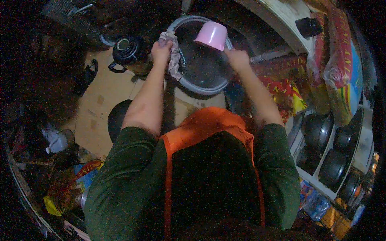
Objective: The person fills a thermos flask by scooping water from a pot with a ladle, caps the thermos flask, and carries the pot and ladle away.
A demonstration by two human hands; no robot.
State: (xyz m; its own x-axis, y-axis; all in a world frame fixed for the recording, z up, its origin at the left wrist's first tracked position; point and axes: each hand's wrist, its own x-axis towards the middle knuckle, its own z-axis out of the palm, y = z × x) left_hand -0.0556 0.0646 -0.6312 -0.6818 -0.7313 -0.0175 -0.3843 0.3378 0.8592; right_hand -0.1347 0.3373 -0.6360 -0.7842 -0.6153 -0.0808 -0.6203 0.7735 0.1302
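In front of me is a large round basin (201, 90) with a thick grey rim and a dark inside. My left hand (161, 52) is closed on its left rim, with a crumpled, pale patterned cloth (174, 64) bunched under the fingers and hanging down inside the edge. My right hand (238, 59) is closed at the right rim. Just above that hand, a pink plastic dipper (212, 35) sits tilted at the basin's upper right edge. Whether the right fingers also touch the dipper's handle is hidden. What the basin holds is too dark to make out.
A dark thermos flask (130, 52) stands left of the basin on flattened cardboard (96, 108). Red and yellow printed sacks (337, 60) line the right side. Below them, a pale rack (317, 176) carries several dark pots (317, 130). A white plastic bottle (56, 142) lies far left.
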